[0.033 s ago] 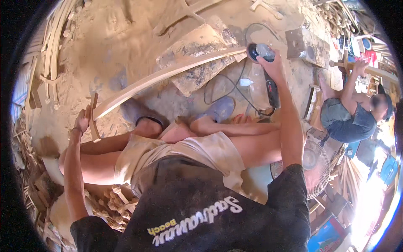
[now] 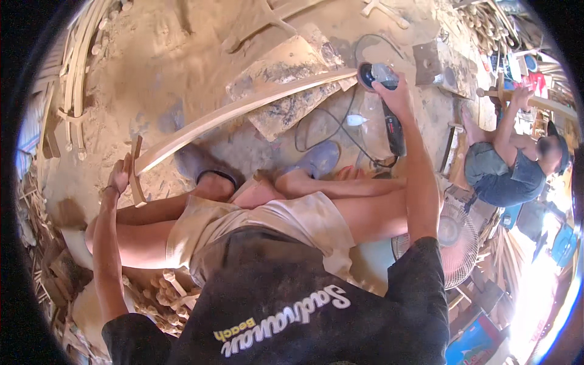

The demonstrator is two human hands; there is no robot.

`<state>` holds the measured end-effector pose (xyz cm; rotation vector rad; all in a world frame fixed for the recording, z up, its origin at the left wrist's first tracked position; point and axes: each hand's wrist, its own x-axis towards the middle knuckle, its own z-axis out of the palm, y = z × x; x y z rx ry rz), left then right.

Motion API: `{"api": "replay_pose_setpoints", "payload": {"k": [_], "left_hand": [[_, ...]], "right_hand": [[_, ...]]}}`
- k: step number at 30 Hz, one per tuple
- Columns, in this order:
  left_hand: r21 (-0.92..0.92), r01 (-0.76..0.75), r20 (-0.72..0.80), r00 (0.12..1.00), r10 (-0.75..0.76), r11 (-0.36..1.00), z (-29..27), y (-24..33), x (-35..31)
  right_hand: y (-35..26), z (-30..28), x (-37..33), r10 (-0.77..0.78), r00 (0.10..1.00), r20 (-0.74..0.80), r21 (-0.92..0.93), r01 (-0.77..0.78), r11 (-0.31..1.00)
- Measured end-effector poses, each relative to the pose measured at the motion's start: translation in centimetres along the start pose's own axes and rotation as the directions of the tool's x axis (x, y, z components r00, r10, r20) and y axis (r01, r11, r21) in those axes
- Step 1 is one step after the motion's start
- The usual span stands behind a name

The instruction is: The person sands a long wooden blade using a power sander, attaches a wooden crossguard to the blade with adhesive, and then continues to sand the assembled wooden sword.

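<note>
A curved wooden sword [image 2: 214, 118] slants up from the left to the right across the view. My left hand [image 2: 120, 175] is closed round its handle, behind the wooden crossguard [image 2: 137, 176]; the handle itself is mostly hidden. My right hand [image 2: 395, 96] grips the head of an angle grinder [image 2: 394, 135], whose dark body hangs below the hand. Its round disc [image 2: 365, 75] meets the tip of the blade, or lies just beside it. Under the blade's middle is a worn, dust-covered block [image 2: 274, 117].
A grinder cord [image 2: 328, 112] loops over the dusty ground near my feet. A fan [image 2: 450, 237] stands by my right knee. Wooden swords [image 2: 75, 91] lean at the left. Another person [image 2: 508, 164] sits at the right, holding a wooden piece [image 2: 550, 104]. A block [image 2: 447, 67] lies beyond my right hand.
</note>
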<state>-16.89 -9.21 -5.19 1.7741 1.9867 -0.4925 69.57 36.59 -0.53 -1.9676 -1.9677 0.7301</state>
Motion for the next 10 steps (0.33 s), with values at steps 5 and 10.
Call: {"api": "replay_pose_setpoints", "payload": {"k": [5, 10], "left_hand": [[-0.196, 0.070, -0.094, 0.991, -0.090, 0.978, 2.5, 4.7, 4.7], [-0.231, 0.107, -0.045, 0.992, -0.121, 0.967, 4.5, 2.4, 2.7]], "right_hand": [[4.9, -1.7, 1.5, 0.099, 0.993, -0.063, 0.032, -0.097, 0.995], [0.2, -1.4, -0.4, 0.249, 0.966, -0.075, 0.195, -0.231, 0.953]]}}
